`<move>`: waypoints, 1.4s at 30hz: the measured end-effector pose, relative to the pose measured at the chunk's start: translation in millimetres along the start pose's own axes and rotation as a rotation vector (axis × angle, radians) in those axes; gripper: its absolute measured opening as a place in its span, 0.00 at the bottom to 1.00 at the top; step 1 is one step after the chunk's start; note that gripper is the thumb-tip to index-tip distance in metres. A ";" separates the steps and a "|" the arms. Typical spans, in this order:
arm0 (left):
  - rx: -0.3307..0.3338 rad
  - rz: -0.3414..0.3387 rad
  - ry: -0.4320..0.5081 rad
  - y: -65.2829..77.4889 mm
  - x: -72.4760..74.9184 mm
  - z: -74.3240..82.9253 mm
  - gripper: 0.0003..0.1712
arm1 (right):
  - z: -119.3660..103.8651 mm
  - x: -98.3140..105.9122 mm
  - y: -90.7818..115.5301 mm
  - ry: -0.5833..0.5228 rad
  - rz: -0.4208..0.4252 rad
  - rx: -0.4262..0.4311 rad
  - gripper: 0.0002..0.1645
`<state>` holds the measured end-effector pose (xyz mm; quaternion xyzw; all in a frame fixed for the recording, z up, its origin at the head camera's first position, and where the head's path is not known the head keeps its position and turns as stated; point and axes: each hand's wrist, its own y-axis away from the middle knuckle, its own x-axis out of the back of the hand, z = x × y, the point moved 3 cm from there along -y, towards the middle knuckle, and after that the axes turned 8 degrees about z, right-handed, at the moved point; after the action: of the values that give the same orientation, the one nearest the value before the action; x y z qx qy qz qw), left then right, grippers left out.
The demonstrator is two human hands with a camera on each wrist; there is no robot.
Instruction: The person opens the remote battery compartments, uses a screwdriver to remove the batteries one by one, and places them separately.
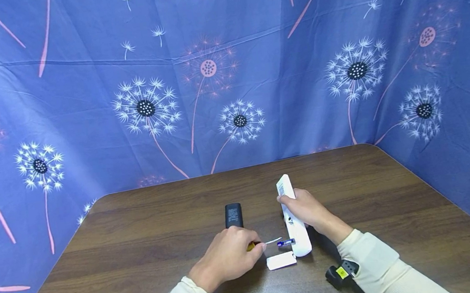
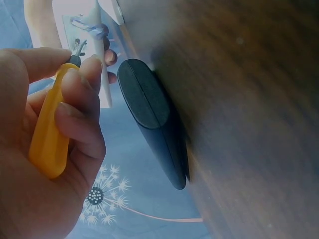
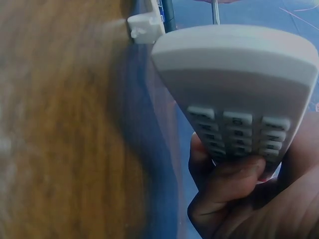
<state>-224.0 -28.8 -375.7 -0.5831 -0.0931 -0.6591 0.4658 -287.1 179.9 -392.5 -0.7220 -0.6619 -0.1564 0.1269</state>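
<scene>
My left hand point(image 1: 231, 254) grips a screwdriver by its yellow handle point(image 2: 50, 127). Its thin metal shaft point(image 1: 273, 241) points right, towards a white remote control point(image 1: 297, 233). The remote is in my right hand point(image 1: 310, 210), back side up in the head view, thumb across it and fingers beneath. Its number keys point(image 3: 238, 119) face the right wrist camera. A blue battery point(image 1: 286, 243) lies against the remote's left edge; whether it touches is unclear. Below that, a small white cover point(image 1: 281, 260) rests on the table.
A black oblong device point(image 1: 233, 215) with a printed label lies on the brown wooden table point(image 1: 142, 242), just beyond my left hand. Blue dandelion-patterned cloth point(image 1: 251, 59) hangs behind the table. A black strap with a yellow tag point(image 1: 342, 272) is at my right wrist.
</scene>
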 end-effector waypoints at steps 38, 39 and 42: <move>-0.007 0.013 0.013 0.1 8.5 5.4 0.08 | -2.9 -1.3 1.1 -0.042 0.003 0.008 0.30; -0.006 0.016 0.010 0.3 8.9 5.3 0.08 | -2.9 -1.4 1.2 -0.043 0.003 0.007 0.30; -0.008 0.030 -0.003 0.6 10.2 4.7 0.08 | -3.0 -1.7 1.5 -0.044 0.002 0.005 0.30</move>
<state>-219.2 -31.1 -365.8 -0.5873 -0.0824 -0.6514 0.4732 -285.9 177.0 -390.3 -0.7257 -0.6642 -0.1386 0.1144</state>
